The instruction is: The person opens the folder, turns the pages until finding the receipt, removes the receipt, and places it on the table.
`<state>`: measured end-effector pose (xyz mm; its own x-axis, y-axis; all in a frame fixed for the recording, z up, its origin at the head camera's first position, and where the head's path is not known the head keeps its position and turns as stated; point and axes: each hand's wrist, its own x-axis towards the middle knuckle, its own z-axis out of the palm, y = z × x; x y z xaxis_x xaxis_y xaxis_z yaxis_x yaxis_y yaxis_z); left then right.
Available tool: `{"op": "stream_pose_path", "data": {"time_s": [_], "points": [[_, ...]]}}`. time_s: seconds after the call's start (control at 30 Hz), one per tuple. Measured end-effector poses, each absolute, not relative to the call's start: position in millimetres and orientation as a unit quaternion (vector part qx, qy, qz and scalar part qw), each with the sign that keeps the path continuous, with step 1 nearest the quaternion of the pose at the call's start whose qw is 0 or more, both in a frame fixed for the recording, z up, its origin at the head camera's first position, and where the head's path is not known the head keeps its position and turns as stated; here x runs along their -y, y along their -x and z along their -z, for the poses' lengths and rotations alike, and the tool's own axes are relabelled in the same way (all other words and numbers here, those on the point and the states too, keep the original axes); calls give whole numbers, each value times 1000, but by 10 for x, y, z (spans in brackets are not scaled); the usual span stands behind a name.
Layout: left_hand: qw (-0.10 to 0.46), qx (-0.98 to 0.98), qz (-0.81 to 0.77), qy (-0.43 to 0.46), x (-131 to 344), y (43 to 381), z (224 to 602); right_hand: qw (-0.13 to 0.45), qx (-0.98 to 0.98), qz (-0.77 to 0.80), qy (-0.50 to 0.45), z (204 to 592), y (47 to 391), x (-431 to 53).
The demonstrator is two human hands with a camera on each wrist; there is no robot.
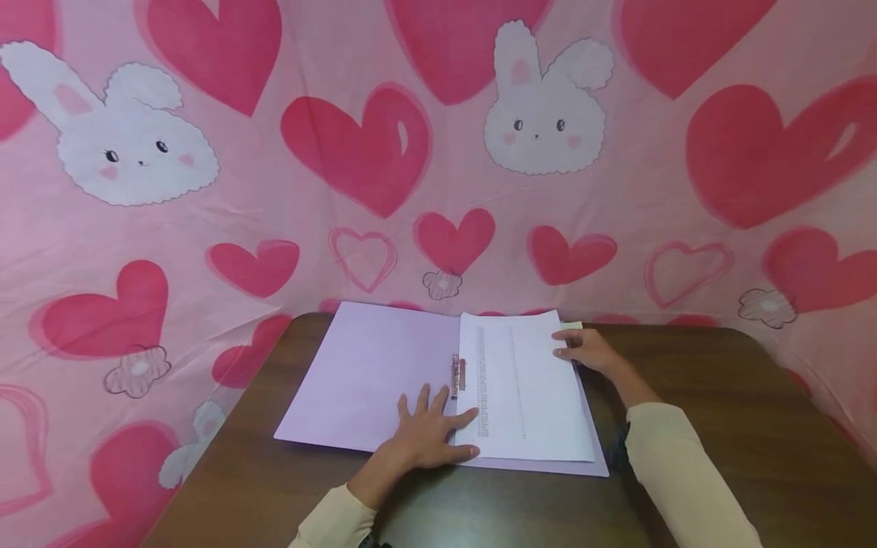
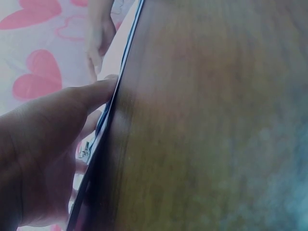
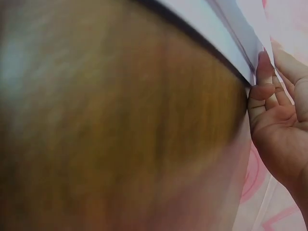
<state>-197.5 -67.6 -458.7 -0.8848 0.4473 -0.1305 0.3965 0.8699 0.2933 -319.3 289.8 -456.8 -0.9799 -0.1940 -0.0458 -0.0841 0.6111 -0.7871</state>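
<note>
A lilac folder (image 1: 384,373) lies spread out on the table, with a metal clip (image 1: 455,377) at its spine. White printed paper (image 1: 548,396) covers its right half. My left hand (image 1: 426,438) rests with fingers spread across the spine, thumb and index on the paper's lower left. At the paper's upper right edge, my right hand (image 1: 591,352) pinches the sheet. The right wrist view shows the thumb and fingers of that hand (image 3: 281,120) on opposite sides of the raised paper edge (image 3: 257,21). How many sheets it pinches, I cannot tell.
The dark wooden table (image 1: 726,434) reaches back to a pink cloth (image 1: 315,198) printed with hearts and rabbits. A small pale yellow piece (image 1: 572,326) sticks out behind the paper's top right corner.
</note>
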Motion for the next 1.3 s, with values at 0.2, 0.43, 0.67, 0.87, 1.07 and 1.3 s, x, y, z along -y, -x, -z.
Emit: {"op": "stream_pose_path", "data": {"time_s": [0.2, 0.43, 0.67, 0.87, 1.07, 1.3], "points": [[97, -962, -129, -219, 678, 1986, 4592, 66, -890, 441, 91, 4577, 3114, -2924], [94, -962, -131, -221, 671, 1984, 4606, 80, -883, 454, 83, 4604, 2993, -2940], [94, -963, -128, -218, 669, 1988, 4612, 90, -884, 450, 94, 4611, 2892, -2945], [95, -963, -125, -217, 680, 1985, 4613, 101, -878, 457, 97, 4616, 2830, -2958], [93, -964, -123, -218, 682, 1974, 4612, 120, -862, 482, 100, 4627, 2749, -2961], [89, -963, -124, -224, 683, 1965, 4603, 129, -842, 514, 99, 4627, 2669, -2955]]}}
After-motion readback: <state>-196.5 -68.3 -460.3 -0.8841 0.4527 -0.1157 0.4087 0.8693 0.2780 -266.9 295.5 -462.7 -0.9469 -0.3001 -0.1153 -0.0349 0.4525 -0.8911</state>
